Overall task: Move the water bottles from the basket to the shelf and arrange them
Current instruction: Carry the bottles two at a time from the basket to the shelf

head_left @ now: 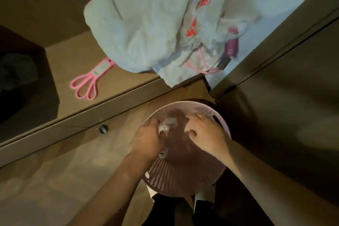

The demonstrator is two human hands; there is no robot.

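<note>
Both hands down in the basket (218,115) at six o'clock: left hand (146,139) curls round a clear bottle (167,124) to lift it, right hand (205,134) curled inside, grip unclear, shelf (73,57) waiting at ten o'clock.

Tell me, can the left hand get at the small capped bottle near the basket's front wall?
Probably yes. The small capped bottle lies uncovered in the pink perforated plastic basket, just beside the left hand, though this hand already grips a clear plastic bottle.
</note>
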